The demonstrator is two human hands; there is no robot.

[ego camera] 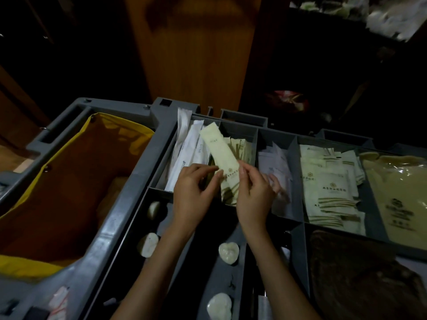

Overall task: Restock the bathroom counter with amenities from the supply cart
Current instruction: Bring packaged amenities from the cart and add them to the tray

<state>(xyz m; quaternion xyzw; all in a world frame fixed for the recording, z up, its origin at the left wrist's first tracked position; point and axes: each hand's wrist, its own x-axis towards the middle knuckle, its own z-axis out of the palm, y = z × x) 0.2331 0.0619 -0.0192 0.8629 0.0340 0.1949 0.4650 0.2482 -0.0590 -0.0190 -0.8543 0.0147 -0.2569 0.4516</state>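
The room beyond the grey plastic supply cart (108, 229) is lost in darkness, and the printing on the packets is too small to be read. A beige printed bag (397, 192) in the compartment at the cart's right edge is cut off by the frame, and whatever lies under the outer fingers of the right hand (254, 195) cannot be made out. Both forearms are reached in from the near edge over the divided tray, with the left hand (191, 192) and the right hand brought close together, backs turned up and fingers curled. A long, pale cream sachet with gold stripes (219, 153) is pinched between them: its left edge is held by the left thumb and fingertips, its right edge by the right thumb and forefinger. The grips sit on the sachet's lower half, so that its upper end is tilted away to the left, above the far-left compartments, where long white wrapped packets (187, 146) and similar striped sachets are stacked.
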